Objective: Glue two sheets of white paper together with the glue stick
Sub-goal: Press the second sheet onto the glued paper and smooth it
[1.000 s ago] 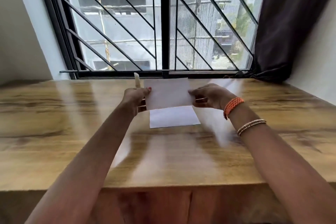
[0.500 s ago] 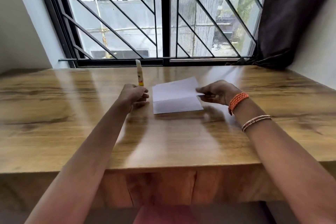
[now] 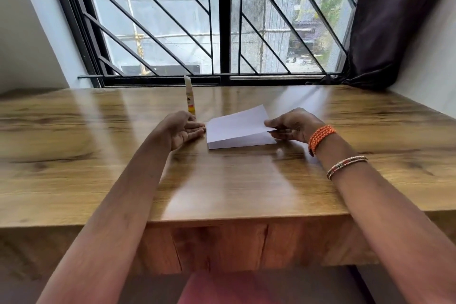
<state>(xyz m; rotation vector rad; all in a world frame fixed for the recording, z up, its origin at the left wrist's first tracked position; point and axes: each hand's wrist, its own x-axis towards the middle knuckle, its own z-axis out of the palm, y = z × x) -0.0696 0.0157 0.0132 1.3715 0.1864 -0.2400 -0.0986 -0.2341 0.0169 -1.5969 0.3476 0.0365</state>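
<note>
Two white paper sheets lie at the middle of the wooden table (image 3: 222,180). The upper sheet (image 3: 237,122) is tilted, its right edge lifted and pinched by my right hand (image 3: 291,126); its left edge rests on the lower sheet (image 3: 243,143), which lies flat. My left hand (image 3: 183,129) rests on the table just left of the sheets, fingers straight and relaxed, holding nothing. A glue stick (image 3: 189,96), white with a yellow and red label, stands upright just behind my left hand.
A barred window (image 3: 222,20) runs along the table's far edge. A dark curtain (image 3: 394,20) hangs at the back right, and a white wall stands at each side. A reddish seat (image 3: 234,289) shows below the table's front edge.
The upper sheet, held up by both hands a second ago, has come down onto the lower sheet. My left hand let go of it and opened beside the paper.
</note>
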